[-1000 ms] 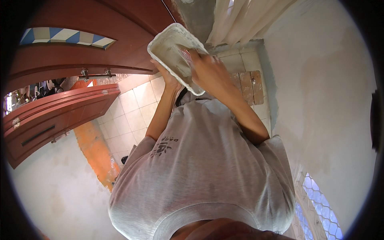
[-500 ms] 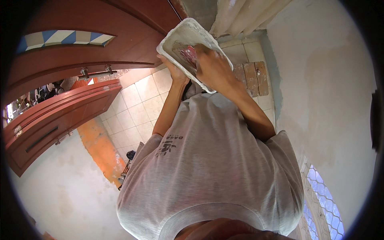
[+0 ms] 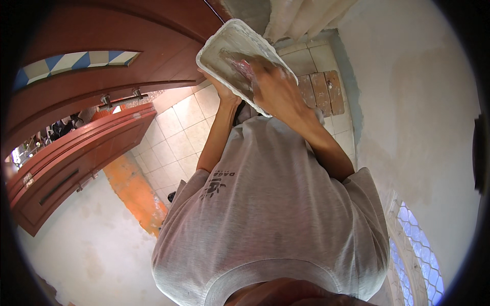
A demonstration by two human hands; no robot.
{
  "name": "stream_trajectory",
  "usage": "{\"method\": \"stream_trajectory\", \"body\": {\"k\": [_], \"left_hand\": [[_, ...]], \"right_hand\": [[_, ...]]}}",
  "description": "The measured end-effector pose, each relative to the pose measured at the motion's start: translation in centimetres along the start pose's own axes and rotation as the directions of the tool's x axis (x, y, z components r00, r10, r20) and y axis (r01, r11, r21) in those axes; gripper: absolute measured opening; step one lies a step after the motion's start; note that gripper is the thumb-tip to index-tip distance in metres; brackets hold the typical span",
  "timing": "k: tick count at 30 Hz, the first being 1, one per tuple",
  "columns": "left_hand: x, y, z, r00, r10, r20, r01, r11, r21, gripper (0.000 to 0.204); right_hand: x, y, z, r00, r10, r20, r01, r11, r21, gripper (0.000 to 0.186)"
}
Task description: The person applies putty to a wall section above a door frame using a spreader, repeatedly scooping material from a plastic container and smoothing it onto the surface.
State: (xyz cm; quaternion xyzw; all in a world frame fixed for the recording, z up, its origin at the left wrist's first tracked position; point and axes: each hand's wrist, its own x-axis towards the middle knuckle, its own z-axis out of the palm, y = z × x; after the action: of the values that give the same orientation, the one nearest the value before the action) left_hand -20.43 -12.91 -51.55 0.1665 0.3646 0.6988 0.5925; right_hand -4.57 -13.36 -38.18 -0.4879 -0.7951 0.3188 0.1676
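Note:
A white rectangular tub (image 3: 255, 41), its walls coated with pale plaster-like paste, is held tilted in front of my chest. My left hand (image 3: 223, 90) grips its left side, with the fingers mostly hidden behind the wall. Reaching in over the near right rim, my right hand (image 3: 278, 92) is closed round a red scraper (image 3: 243, 69), flat and smeared with white. The scraper sits low inside the tub, close to the paste on the bottom. My palm hides its handle end, and the right fingertips are slightly blurred.
Red-brown wooden doors (image 3: 168, 41) with metal handles stand at the left. A patchy plastered wall (image 3: 418, 112) rises on the right, near a latticed window (image 3: 421, 245). Brown boards or tiles (image 3: 319, 94) lie on the pale tiled floor (image 3: 176, 135). Cream fabric (image 3: 301, 18) hangs ahead.
The tub has shifted slightly left in view. My right hand has moved a little with the scraper inside it, while my left hand keeps its hold.

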Motion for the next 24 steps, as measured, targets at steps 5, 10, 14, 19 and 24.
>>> {"method": "stream_trajectory", "body": {"k": [5,10,14,19,24], "left_hand": [[0.0,-0.5,-0.3,1.000,-0.026,-0.007,0.026,0.999,0.020,0.095],[-0.1,-0.8,-0.8,0.999,-0.042,-0.034,0.043,0.998,0.036,0.095],[0.5,-0.5,0.3,1.000,-0.006,-0.018,0.006,1.000,0.008,0.094],[1.3,0.0,0.6,0.999,-0.032,0.011,0.033,0.999,-0.019,0.096],[1.7,0.0,0.1,0.995,-0.038,0.092,0.039,0.999,-0.015,0.096]], "right_hand": [[0.5,0.4,0.7,0.999,-0.038,-0.001,0.038,0.999,-0.013,0.043],[1.5,0.5,-0.2,0.984,0.030,0.176,-0.039,0.998,0.048,0.043],[2.0,2.2,1.9,0.997,0.042,0.071,-0.049,0.993,0.107,0.045],[2.8,3.4,2.6,0.995,0.084,-0.060,-0.068,0.971,0.230,0.044],[1.8,1.7,-1.6,0.978,0.207,-0.041,-0.198,0.967,0.159,0.043]]}}
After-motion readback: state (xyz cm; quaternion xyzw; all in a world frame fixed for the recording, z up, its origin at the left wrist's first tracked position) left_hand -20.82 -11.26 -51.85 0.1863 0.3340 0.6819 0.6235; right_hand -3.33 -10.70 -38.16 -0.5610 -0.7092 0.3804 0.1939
